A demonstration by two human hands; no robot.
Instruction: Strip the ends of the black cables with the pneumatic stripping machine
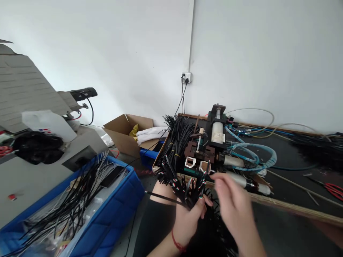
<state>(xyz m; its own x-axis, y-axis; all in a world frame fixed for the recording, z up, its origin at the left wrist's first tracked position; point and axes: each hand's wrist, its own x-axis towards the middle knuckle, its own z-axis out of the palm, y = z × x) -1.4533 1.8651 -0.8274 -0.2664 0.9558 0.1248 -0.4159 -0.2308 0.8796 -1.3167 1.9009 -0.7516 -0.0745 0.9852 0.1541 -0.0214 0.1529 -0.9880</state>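
My left hand (189, 217), with a red string round its wrist, is closed round a bundle of black cables (184, 187) above my lap. Red, white and green cores show at the cut cable ends. One cable sticks out of the bundle to the left. My right hand (232, 198) is just right of these ends, slightly blurred, with thumb and fingers pinched together. Whatever lies between its fingertips is too small and hidden to name. Behind both hands stands a bench fixture (199, 153) with two white-rimmed openings facing me.
A pile of black cables (178, 139) lies on the bench left of the fixture. Pneumatic cylinders (218, 132) and blue hoses (269, 159) are to its right, red-handled pliers (333, 189) farther right. A blue bin (118, 203) of cables and an open carton (120, 137) stand left.
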